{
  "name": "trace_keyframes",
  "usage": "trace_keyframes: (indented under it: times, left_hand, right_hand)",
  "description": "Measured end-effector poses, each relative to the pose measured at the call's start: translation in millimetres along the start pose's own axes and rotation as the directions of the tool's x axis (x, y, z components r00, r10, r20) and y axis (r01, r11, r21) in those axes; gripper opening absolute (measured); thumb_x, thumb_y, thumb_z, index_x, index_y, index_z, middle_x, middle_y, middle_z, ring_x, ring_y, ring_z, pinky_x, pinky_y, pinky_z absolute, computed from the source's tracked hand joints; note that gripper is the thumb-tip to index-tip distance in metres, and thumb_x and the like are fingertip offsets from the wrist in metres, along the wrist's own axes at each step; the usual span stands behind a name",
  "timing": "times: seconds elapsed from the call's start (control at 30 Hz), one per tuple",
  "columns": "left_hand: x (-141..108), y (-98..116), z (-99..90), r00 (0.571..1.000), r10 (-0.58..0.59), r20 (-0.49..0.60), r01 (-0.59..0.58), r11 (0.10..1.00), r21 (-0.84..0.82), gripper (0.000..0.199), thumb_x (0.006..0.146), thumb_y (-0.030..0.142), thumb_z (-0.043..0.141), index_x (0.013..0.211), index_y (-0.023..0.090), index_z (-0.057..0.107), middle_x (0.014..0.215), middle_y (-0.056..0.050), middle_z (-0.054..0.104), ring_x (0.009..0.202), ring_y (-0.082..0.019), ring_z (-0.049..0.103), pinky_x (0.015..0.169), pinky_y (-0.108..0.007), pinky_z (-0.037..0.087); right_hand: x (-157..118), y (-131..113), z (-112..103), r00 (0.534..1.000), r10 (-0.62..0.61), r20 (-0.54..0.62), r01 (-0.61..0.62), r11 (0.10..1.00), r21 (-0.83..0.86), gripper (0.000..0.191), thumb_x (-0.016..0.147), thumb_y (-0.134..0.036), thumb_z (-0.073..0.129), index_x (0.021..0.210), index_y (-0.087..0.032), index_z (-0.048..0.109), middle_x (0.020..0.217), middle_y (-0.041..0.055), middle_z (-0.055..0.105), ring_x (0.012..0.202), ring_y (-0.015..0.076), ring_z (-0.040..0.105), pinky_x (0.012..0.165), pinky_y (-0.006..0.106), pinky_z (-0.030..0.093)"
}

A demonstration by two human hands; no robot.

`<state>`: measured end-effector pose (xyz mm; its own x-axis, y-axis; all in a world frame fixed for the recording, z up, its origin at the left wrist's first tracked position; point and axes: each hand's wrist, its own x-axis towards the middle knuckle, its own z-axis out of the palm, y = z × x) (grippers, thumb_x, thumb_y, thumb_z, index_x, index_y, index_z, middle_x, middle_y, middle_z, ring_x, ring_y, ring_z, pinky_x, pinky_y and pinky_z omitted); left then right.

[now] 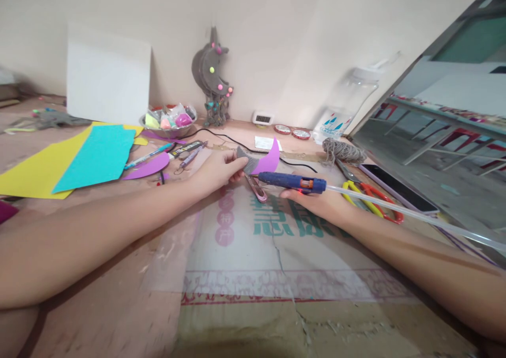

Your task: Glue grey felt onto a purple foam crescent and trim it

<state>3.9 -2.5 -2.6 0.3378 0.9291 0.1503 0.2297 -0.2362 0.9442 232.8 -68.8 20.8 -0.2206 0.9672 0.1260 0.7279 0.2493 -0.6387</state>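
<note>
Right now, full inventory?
Board: 1, white, left
Sheets: 2+, yellow and turquoise, left
Loose cutouts: 2+, purple, left
Bowl: 1, silver, left
Pens: several, mixed, left
Moon ornament: 1, grey, wall
Clock: 1, white, back
Discs: 2, red, back
Bottle: 1, clear, right
Yarn: 1, grey, right
Phone: 1, dark, right
Scissors: unclear, yellow and orange, right
Desk: 1, pinkish, beneath
Small tool: 1, pink, centre
Crescent piece: 1, purple and grey, centre
Glue gun: 1, blue, centre
Left hand: 1, holding crescent piece
Right hand: 1, holding glue gun
</note>
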Motion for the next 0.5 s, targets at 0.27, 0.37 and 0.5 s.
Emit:
trace_keyframes:
  times: [0.27,0.37,0.5]
  left_hand:
    - [-1.3,2.8,0.1,1.000,-0.020,-0.001,0.020,1.000,-0.003,0.026,0.085,0.031,0.055,0.064,0.015,0.052,0.058,0.002,0.059,0.049,-0.007,0.052,0.048,-0.017,0.041]
    - [-1.4,3.0,0.1,1.000,-0.030,-0.006,0.030,1.000,0.000,0.026,0.085,0.031,0.055,0.064,0.015,0.052,0.058,0.001,0.059,0.049,-0.007,0.052,0.047,-0.017,0.040]
    - [-1.6,3.8,0.1,1.000,-0.024,-0.006,0.024,1.000,0.006,0.026,0.085,0.031,0.055,0.064,0.016,0.052,0.058,0.001,0.060,0.050,-0.007,0.053,0.048,-0.017,0.040]
  right_hand:
    - [0.3,0.4,0.3,1.000,0.001,0.010,-0.001,1.000,-0.013,0.033,0.073,-0.052,0.063,0.065,-0.023,0.049,0.057,-0.0022,0.049,0.054,0.0153,0.046,0.050,0.028,0.037]
    - [0.3,0.5,-0.2,1.000,-0.006,0.006,0.006,0.999,-0.033,0.032,0.074,-0.052,0.062,0.065,-0.023,0.050,0.057,-0.0017,0.051,0.056,0.0163,0.049,0.053,0.029,0.039]
    - [0.3,-1.5,-0.5,1.000,-0.008,-0.008,0.008,0.999,-0.036,0.033,0.073,-0.051,0.063,0.062,-0.024,0.048,0.055,-0.0020,0.050,0.053,0.0159,0.048,0.051,0.029,0.038]
